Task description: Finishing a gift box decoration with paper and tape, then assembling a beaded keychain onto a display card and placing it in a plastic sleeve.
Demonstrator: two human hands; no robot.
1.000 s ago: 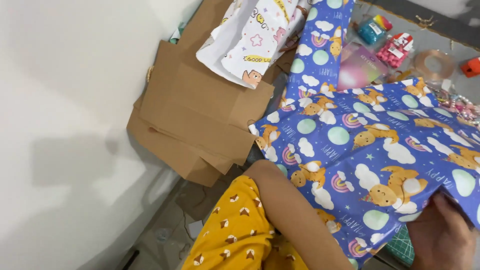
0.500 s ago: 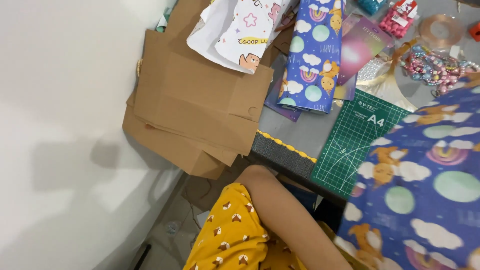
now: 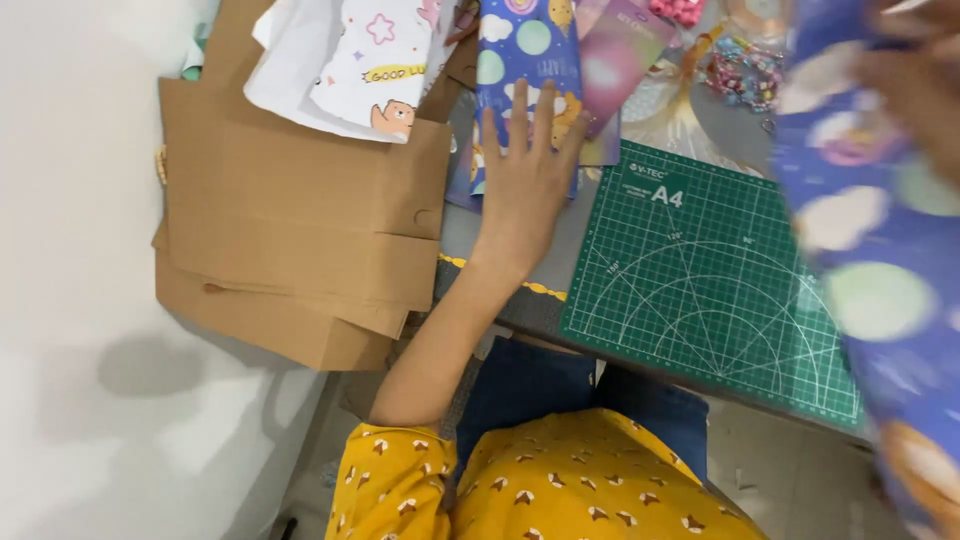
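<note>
The left hand (image 3: 525, 185) reaches forward with the fingers spread flat and apart, palm down, resting on a folded piece of blue wrapping paper (image 3: 520, 60) printed with coloured circles and clouds. The fingertips lie on the paper's lower part; the paper runs away from the hand toward the far edge of the worktop (image 3: 520, 300).

Just to the right of this hand lies a green cutting mat (image 3: 700, 290) with white grid lines and arcs, flat on the worktop and bare. Beyond the mat, past the fingertips to the right, sits a pinkish shiny sheet (image 3: 620, 70) and a small heap of coloured beads (image 3: 745, 70).

To the left of the hand a stack of flattened brown cardboard boxes (image 3: 290, 230) hangs over the worktop edge, with a white patterned paper (image 3: 350, 60) lying on top.

The right hand (image 3: 920, 90) is raised at the upper right, heavily blurred; it seems to be gripping a large sheet of blue patterned paper (image 3: 880, 300) that hangs down near the camera, though the fingers cannot be made out clearly.
</note>
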